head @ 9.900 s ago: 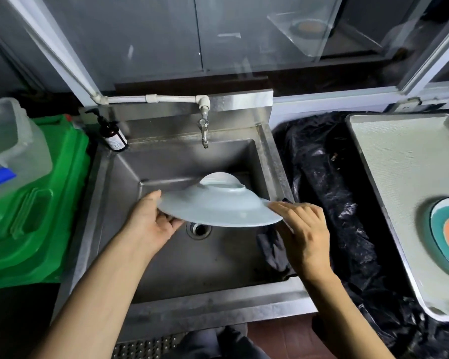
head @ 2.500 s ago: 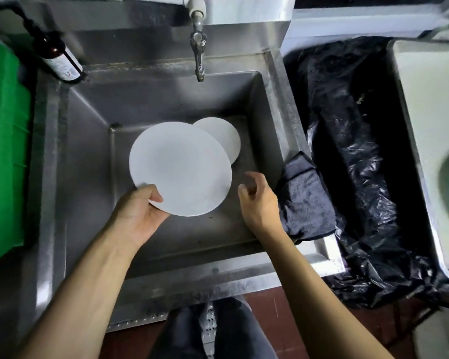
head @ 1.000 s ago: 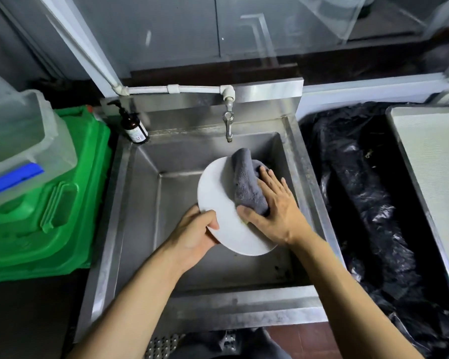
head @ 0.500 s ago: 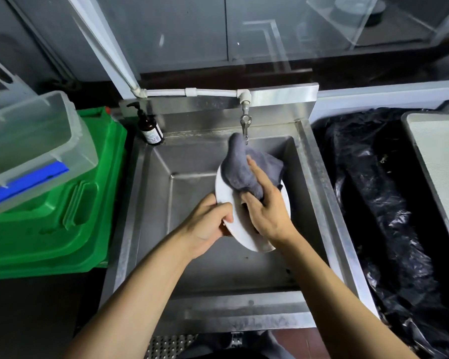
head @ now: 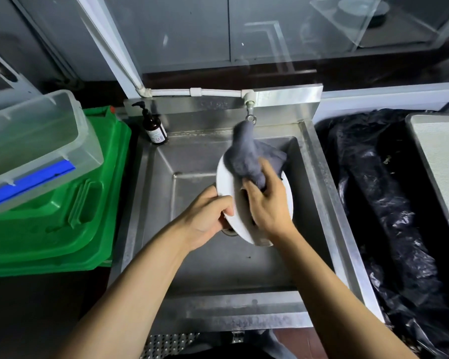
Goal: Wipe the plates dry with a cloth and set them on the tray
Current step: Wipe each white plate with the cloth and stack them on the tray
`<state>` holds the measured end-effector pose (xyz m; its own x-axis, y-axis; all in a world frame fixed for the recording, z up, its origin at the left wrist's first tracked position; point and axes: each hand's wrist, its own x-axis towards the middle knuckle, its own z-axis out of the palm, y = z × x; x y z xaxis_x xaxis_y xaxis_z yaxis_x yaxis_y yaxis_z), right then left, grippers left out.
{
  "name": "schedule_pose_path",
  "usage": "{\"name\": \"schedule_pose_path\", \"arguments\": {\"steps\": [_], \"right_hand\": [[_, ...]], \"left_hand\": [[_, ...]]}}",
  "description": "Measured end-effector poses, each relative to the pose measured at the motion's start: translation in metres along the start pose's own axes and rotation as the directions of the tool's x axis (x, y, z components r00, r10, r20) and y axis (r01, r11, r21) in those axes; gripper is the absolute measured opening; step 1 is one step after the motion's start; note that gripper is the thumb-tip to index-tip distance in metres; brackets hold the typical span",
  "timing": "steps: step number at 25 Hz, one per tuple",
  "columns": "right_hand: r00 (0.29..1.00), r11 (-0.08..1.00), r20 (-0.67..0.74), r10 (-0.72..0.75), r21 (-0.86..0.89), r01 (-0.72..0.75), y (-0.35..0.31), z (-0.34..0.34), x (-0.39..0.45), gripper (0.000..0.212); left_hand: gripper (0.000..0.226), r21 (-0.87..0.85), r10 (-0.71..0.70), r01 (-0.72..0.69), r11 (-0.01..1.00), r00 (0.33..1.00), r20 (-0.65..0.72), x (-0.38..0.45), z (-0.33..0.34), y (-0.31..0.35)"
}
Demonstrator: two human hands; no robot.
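A white plate (head: 227, 189) is held tilted on edge over the steel sink (head: 192, 255). My left hand (head: 208, 217) grips its lower left rim, thumb on the face. My right hand (head: 268, 203) holds a grey cloth (head: 244, 159) bunched against the plate; the cloth drapes over the plate's top edge and rises in front of the tap. The pale tray (head: 441, 161) lies at the right edge of the view, only partly seen.
A tap (head: 250, 114) hangs from a white pipe above the basin. A brown pump bottle (head: 153, 128) stands at the sink's back left corner. Green crates (head: 62, 218) with a clear tub (head: 34, 143) sit left. Black plastic sheeting (head: 389, 216) fills the gap right of the sink.
The plate has turned more on edge. My right hand has moved the cloth upward so it bunches over the plate's top near the tap. My left hand keeps its grip.
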<state>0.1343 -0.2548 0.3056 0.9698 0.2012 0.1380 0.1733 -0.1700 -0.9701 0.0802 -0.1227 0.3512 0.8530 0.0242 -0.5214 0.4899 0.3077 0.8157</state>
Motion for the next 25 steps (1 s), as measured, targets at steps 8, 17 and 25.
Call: {"name": "schedule_pose_path", "arguments": {"steps": [8, 17, 25], "right_hand": [[0.978, 0.963, 0.031, 0.206, 0.171, -0.209, -0.012, -0.01, 0.004, 0.023], [0.882, 0.778, 0.319, 0.346, 0.428, -0.46, -0.036, -0.007, -0.023, 0.01], [0.892, 0.888, 0.339, 0.298, 0.245, -0.39, -0.016, -0.03, -0.046, 0.018]], "left_hand": [[0.041, 0.021, -0.005, 0.006, 1.0, 1.0, -0.019, -0.005, 0.0, -0.001], [0.045, -0.058, 0.021, -0.022, 0.998, 0.999, -0.028, -0.002, -0.003, 0.009], [0.041, -0.107, 0.068, -0.086, 0.991, 0.985, -0.161, 0.007, -0.013, 0.022]]}}
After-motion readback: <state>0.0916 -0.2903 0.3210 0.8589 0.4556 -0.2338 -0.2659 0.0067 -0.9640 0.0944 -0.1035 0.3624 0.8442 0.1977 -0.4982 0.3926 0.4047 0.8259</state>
